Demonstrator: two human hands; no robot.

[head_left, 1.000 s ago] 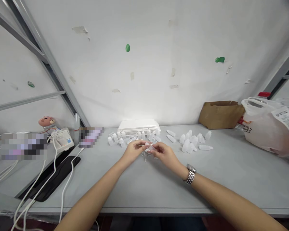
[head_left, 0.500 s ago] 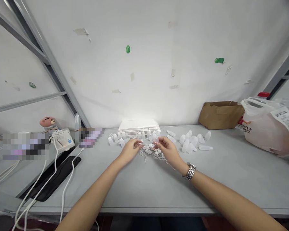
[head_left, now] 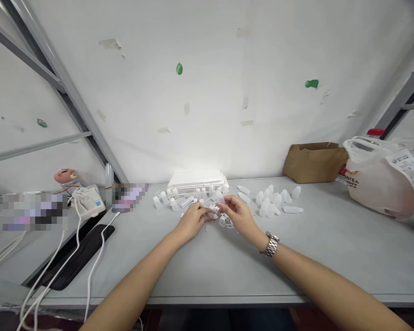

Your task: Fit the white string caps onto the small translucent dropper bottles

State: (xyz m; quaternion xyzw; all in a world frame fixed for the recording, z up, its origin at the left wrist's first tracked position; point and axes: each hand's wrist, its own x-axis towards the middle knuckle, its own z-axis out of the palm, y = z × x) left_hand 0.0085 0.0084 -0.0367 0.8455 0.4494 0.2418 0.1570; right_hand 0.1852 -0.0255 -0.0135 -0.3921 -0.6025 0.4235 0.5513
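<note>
My right hand [head_left: 239, 214], a metal watch on its wrist, pinches a small translucent plastic bottle [head_left: 220, 198] above the desk. Close beside it, the fingers of my left hand [head_left: 194, 220] are drawn together over a pile of small white caps with strings [head_left: 224, 220]. What those fingers hold, if anything, is hidden. Behind my left hand stand several small bottles with loops [head_left: 173, 204]. To the right of my right hand, several loose translucent bottles [head_left: 265, 208] stand or lie in a loose group.
A stack of white sheets or boxes [head_left: 198, 176] lies against the wall. Farther right stand a brown cardboard box [head_left: 313, 163] and a white plastic bag [head_left: 379, 184]. On the left lie white cables [head_left: 94, 266], a black pad [head_left: 81, 259], a white box [head_left: 89, 204] and a blurred phone-like screen [head_left: 129, 196].
My left hand has moved right and slightly down, over the caps and closer to my right hand. The right hand stays nearly in place with the bottle. The view has shifted slightly.
</note>
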